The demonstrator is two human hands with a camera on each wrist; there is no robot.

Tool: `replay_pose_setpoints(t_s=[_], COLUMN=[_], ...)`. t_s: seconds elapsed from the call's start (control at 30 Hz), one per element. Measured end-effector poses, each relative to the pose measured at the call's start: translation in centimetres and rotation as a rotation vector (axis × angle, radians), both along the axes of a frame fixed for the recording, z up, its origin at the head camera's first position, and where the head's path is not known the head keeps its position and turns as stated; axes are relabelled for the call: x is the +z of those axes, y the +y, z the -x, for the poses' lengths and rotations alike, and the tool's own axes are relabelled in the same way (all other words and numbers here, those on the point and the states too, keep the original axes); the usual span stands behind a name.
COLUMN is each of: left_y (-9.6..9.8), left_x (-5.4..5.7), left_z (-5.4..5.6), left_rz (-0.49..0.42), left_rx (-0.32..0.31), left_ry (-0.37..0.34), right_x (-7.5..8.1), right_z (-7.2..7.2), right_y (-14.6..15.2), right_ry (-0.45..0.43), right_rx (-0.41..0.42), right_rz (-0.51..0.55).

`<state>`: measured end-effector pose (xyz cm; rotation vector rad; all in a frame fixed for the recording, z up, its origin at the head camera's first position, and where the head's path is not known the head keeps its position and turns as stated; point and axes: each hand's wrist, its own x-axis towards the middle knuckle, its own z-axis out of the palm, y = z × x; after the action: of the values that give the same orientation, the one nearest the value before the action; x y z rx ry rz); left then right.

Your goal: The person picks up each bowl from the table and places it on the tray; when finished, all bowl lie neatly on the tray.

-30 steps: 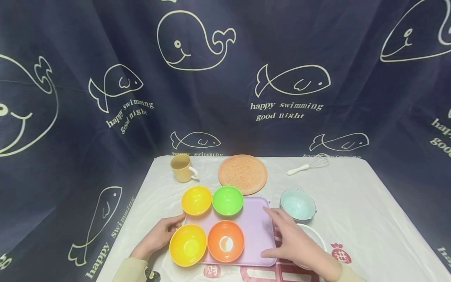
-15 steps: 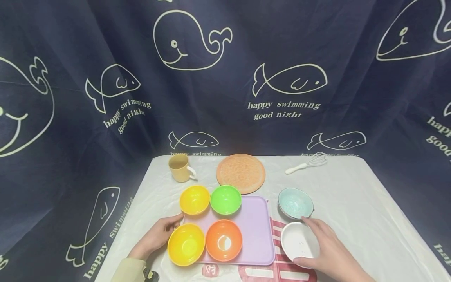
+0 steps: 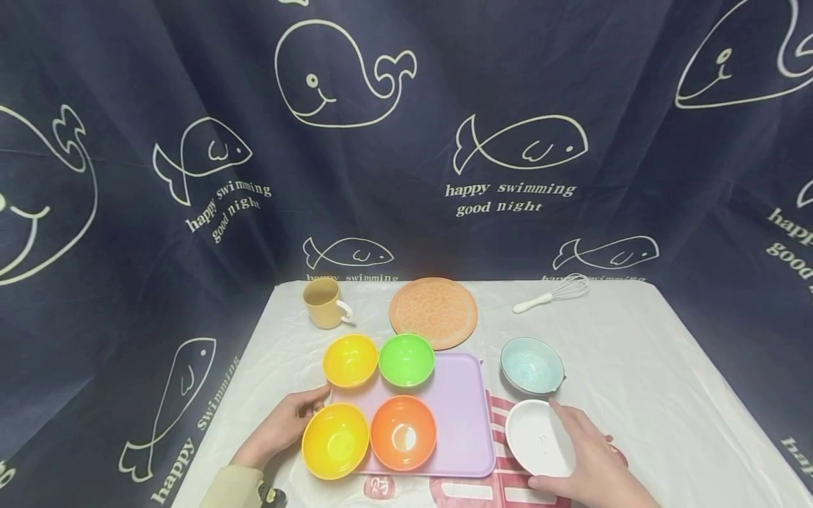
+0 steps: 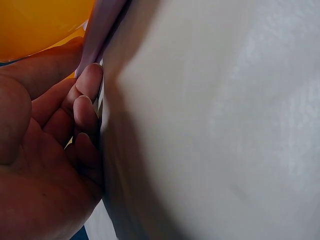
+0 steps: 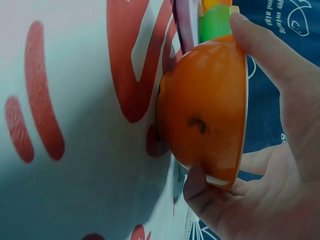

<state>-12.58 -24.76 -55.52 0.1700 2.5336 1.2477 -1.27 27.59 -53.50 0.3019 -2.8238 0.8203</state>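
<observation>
My left hand holds the left edge of a lilac tray; the left wrist view shows its fingers curled at the tray's edge. On the tray are a far yellow bowl, a green bowl, a near yellow bowl and an orange bowl. To the tray's right, my right hand grips a bowl with a white inside, thumb and fingers at opposite sides of its rim. In the right wrist view this bowl's outside is orange, with a dark smudge.
Just behind the gripped bowl stands a light blue bowl. Along the back of the white-covered table lie a tan mug with a white handle, a round orange-brown board and a whisk. A dark curtain hangs behind.
My right hand has left the tray's right edge, moved right and taken hold of the white-inside bowl. The left hand stays at the tray's left edge; the bowls have not moved.
</observation>
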Motion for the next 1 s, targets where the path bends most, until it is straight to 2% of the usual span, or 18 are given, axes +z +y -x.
replay_pose_setpoints(t_s=[0.27, 0.53, 0.8, 1.0], left_y=[0.1, 0.0, -0.1, 0.1], left_x=[-0.1, -0.1, -0.2, -0.2], left_z=[0.0, 0.0, 0.2, 0.1], left_rz=[0.004, -0.008, -0.010, -0.011], left_rx=[0.044, 0.041, 0.027, 0.017], left_ry=[-0.013, -0.005, 0.003, 0.004], right_x=[-0.2, 0.2, 1.9, 2.3], right_z=[0.1, 0.2, 0.9, 1.8], right_y=[-0.4, -0.8, -3.5, -5.9], right_ry=[0.012, 0.038, -0.004, -0.042], right_rx=[0.006, 0.005, 0.069, 0.113], right_rz=[0.025, 0.030, 0.089, 0.110])
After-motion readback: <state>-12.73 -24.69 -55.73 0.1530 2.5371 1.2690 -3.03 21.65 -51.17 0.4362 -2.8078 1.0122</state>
